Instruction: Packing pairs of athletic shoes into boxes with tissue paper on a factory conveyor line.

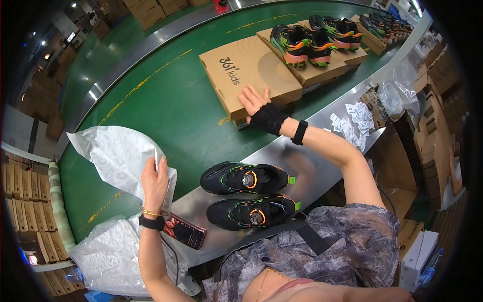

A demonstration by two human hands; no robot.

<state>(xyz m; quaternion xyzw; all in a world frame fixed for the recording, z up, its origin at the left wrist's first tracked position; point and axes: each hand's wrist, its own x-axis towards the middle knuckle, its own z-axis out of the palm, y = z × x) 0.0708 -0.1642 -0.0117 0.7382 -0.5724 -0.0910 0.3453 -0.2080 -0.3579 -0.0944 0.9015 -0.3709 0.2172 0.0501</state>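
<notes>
My left hand [154, 183] is closed on the edge of a thin white sheet of wrapping paper [118, 153] with a faint grey pattern. The sheet fans out over the green conveyor belt. My right hand [259, 108], in a black fingerless glove, lies with spread fingers on the near left edge of a closed brown shoebox [269, 78]. Between my arms, a pair of black sneakers with green and orange trim rests side by side on the metal ledge, toes to the left: the far sneaker [236, 178] and the near sneaker [241, 212].
More sneakers [304, 43] sit on boxes along the belt [171, 95]. Small white sachets [354, 121] lie on the metal ledge at right. A phone [186, 231] and a stack of white paper [110, 256] are at lower left. Open cartons [397, 171] stand at right.
</notes>
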